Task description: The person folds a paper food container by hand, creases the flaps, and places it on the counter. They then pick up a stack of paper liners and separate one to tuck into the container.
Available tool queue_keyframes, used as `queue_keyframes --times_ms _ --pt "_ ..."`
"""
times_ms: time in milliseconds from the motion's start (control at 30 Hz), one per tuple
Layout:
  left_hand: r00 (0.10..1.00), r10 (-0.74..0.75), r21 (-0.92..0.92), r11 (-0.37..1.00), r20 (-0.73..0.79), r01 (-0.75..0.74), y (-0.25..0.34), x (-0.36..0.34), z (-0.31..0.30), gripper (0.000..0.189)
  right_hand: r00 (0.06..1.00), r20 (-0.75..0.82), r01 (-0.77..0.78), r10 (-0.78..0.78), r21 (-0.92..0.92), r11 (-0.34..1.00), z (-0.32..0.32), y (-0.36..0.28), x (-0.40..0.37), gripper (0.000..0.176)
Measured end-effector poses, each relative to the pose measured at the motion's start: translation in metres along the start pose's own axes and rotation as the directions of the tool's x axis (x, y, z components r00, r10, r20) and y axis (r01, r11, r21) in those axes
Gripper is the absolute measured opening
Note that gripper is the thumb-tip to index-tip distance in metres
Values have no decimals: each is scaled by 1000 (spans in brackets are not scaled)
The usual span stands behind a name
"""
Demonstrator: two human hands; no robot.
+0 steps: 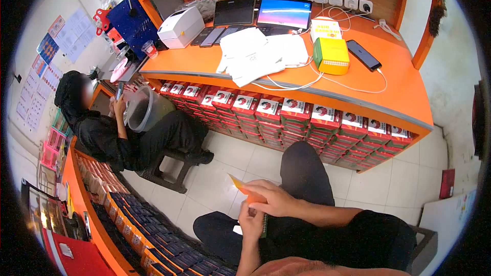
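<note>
Holding orange packet (254,198) in both hands (275,200); red boxes (292,115) stacked under desk (378,84).

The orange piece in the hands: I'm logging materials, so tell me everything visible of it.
The orange piece looks thin and smooth, perhaps paper or film. Its paler, yellowish end juts toward the view's upper left. The right hand grips it; the left hand, just below, seemingly touches it.

The right hand (276,199) sits close to the left hand (250,222), both with fingers (260,186) apparently curled.
</note>
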State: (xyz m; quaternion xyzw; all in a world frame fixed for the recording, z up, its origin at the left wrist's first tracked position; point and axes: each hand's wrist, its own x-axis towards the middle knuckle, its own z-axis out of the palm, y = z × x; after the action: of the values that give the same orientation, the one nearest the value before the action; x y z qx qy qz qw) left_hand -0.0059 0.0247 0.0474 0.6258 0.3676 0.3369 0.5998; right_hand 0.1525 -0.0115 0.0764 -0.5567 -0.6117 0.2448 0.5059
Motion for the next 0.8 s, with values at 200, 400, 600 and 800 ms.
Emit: queue_keyframes --times_ms 200,400,600,800 --pt "987 156 -288 944 -34 -159 -8 4 -13 34 999 33 17 -18 36 999 10 -2 -5 57" --pt "981 -62 -527 849 -183 -45 1 2 -19 35 986 112 134 -120 -130 982 6 -9 -3 55" --pt "979 11 -517 848 -205 -118 17 8 -26 17 1000 -26 20 -16 155 988 9 4 0 48" --pt "933 261 62 965 -246 -254 -10 9 -28 11 928 -122 -247 353 511 823 16 0 -7 26"
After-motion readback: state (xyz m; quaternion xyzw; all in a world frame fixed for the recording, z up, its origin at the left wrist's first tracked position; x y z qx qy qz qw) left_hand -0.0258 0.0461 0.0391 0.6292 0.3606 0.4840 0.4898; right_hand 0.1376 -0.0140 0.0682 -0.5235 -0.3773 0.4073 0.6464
